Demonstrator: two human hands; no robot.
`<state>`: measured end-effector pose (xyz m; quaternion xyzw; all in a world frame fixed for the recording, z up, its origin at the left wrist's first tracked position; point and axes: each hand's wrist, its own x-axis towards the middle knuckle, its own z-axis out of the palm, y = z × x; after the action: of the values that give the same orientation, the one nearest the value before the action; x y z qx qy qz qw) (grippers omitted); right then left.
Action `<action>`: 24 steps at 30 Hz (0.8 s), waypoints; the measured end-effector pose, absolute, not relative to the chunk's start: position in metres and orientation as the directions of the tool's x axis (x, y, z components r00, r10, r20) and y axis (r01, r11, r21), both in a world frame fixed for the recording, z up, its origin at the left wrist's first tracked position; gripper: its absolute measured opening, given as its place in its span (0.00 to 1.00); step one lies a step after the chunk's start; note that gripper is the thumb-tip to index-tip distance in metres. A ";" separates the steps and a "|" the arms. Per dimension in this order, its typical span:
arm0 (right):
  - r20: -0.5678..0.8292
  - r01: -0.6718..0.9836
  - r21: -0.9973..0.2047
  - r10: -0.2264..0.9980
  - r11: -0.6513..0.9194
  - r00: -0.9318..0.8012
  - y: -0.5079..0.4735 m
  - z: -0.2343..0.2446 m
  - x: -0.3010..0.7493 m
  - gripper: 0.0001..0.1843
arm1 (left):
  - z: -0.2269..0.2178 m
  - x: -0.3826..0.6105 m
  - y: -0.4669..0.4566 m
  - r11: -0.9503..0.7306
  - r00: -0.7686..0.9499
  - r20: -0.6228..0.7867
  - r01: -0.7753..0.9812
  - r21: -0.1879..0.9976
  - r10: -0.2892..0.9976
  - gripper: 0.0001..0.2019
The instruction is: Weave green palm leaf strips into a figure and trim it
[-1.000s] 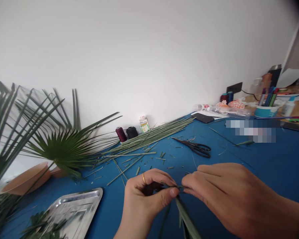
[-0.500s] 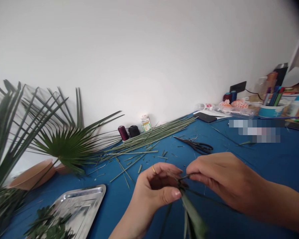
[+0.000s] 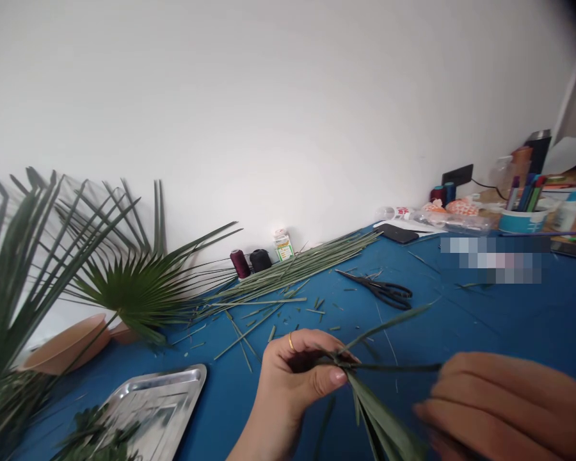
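Observation:
Between the thumb and fingers of my left hand (image 3: 292,378) is pinched a bundle of green palm leaf strips (image 3: 379,410), gathered at a knot-like joint. Its wider blades hang down to the right, toward the lower edge. My right hand (image 3: 513,403), closed and a little blurred, grips the end of one narrow leaf strip (image 3: 398,367) drawn out taut sideways from the joint. Another loose strip (image 3: 393,323) points up to the right from the same place. Black scissors (image 3: 384,289) lie on the blue table beyond my hands.
Cut leaf strips (image 3: 307,262) lie along the wall beside thread spools (image 3: 240,264). At left are a fan palm leaf (image 3: 129,285), a pinkish bowl (image 3: 67,346) and a metal tray (image 3: 192,390) with leaf pieces. A phone (image 3: 397,233) and a pen tub (image 3: 523,221) are at right.
My right hand has moved right and toward me, pulling the narrow strip out long. My left hand keeps its hold, and a loose strip now sticks up to the right.

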<state>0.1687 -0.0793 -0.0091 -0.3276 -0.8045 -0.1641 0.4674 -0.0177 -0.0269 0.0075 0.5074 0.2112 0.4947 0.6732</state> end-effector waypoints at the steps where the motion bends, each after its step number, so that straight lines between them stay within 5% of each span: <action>1: 0.854 0.635 -0.155 0.426 0.757 -0.299 -0.080 -0.015 0.166 0.08 | 0.007 -0.018 -0.027 -0.024 0.422 0.244 -0.463 0.886 0.873 0.06; 5: 0.502 0.373 -0.790 0.863 0.487 -0.064 -0.078 -0.015 0.156 0.07 | 0.003 -0.017 -0.027 -0.138 0.430 0.335 -0.428 0.893 0.838 0.08; 7: 0.237 0.181 -0.952 0.969 0.247 -0.075 -0.076 -0.005 0.153 0.09 | 0.001 -0.017 -0.028 -0.268 0.423 0.418 -0.369 0.890 0.804 0.10; 10: 0.029 -0.021 -0.999 0.988 0.026 -0.148 -0.071 0.007 0.151 0.10 | -0.004 -0.017 -0.029 -0.541 0.376 0.601 -0.263 0.799 0.705 0.14; 14: 0.019 -0.032 -0.999 0.986 0.014 -0.167 -0.065 0.012 0.151 0.08 | -0.008 -0.019 -0.029 -0.851 0.456 0.779 -0.084 0.519 0.430 0.21; 18: 0.033 0.072 -0.996 0.980 0.048 -0.199 -0.062 0.016 0.156 0.08 | -0.009 -0.021 -0.029 -0.897 0.572 0.732 0.015 0.442 0.370 0.11; 24: -0.019 0.101 -0.995 0.972 0.005 -0.235 -0.066 0.022 0.161 0.10 | -0.007 -0.018 -0.034 -0.896 0.517 0.741 0.134 0.424 0.428 0.16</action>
<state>0.1608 -0.0656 0.0220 -0.4636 -0.5785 0.5317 0.4095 -0.0176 -0.0335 -0.0070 0.8565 0.1639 0.4631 0.1587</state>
